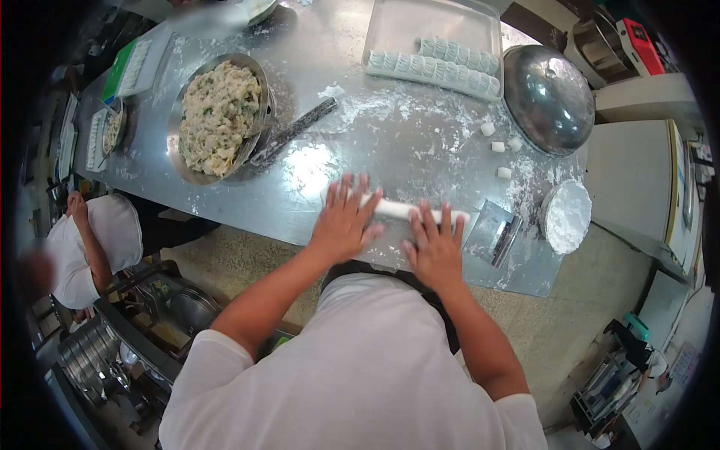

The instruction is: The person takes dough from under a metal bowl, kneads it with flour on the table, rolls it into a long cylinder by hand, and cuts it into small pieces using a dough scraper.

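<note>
A white rope of dough (pixel 396 209) lies across the near side of the steel table. My left hand (pixel 346 219) rests flat over its left part, fingers stretched out. Over the right part, my right hand (pixel 436 247) lies with fingers spread, the dough under the fingers. The left end of the rope is mostly covered by my left hand. Just right of my right hand is a metal dough scraper (pixel 491 234), flat on the table. Several small cut dough pieces (pixel 503 172) sit farther off to the right.
A large metal bowl of filling (pixel 220 120) stands left, beside a dark flour-dusted stick (pixel 294 132). A tray (pixel 390 22) at the back holds rows of dumplings (pixel 435 66). Right are a domed metal lid (pixel 549 97) and a flour bowl (pixel 566 217). A person (pixel 112 240) is at left.
</note>
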`<move>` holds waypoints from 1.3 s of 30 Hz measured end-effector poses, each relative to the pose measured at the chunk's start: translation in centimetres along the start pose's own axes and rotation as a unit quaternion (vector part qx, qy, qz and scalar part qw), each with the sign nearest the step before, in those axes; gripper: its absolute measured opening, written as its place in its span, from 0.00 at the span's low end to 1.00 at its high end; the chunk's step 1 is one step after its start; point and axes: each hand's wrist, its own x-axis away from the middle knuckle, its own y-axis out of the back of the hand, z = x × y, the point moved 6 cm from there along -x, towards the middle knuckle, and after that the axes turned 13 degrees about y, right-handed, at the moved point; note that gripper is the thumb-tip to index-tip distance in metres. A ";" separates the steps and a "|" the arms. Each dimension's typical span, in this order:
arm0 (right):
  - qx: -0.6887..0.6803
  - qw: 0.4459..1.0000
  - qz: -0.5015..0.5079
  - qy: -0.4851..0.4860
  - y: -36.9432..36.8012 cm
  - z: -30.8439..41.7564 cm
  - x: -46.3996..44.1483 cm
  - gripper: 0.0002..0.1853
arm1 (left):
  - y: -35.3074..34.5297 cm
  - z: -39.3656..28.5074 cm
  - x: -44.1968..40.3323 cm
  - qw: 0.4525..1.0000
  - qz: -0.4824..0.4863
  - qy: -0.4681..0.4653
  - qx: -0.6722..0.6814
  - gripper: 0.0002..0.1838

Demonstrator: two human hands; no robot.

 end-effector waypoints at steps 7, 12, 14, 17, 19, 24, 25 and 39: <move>0.083 0.985 -0.124 -0.080 2.6 -8.8 -12.5 0.38 | 3.3 1.1 -15.1 0.986 -0.129 0.081 -0.069 0.37; 0.019 0.999 -0.024 0.042 1.7 -3.7 -6.7 0.38 | 2.2 1.3 -6.7 0.997 -0.025 0.001 -0.073 0.37; -0.008 0.999 0.000 0.050 1.2 -0.9 -2.0 0.38 | 0.1 2.6 -0.7 0.998 -0.051 -0.014 -0.023 0.34; -0.014 0.999 0.003 0.036 0.5 0.6 0.3 0.38 | -0.4 2.8 3.5 0.998 -0.027 -0.011 -0.054 0.33; 0.005 1.000 0.005 0.009 0.3 0.1 -0.9 0.37 | 1.4 2.3 0.3 0.997 -0.029 0.040 -0.057 0.33; 0.052 0.996 -0.051 -0.053 1.9 -6.7 -11.6 0.35 | 3.9 1.2 -12.3 0.982 -0.114 0.117 -0.095 0.31; 0.057 0.993 -0.091 -0.054 2.2 -8.0 -13.1 0.35 | 3.7 0.0 -14.4 0.989 -0.122 0.052 -0.063 0.31; -0.034 0.999 -0.022 0.017 0.1 -2.3 -1.2 0.39 | -1.4 -6.9 -2.1 0.999 -0.016 -0.031 0.013 0.37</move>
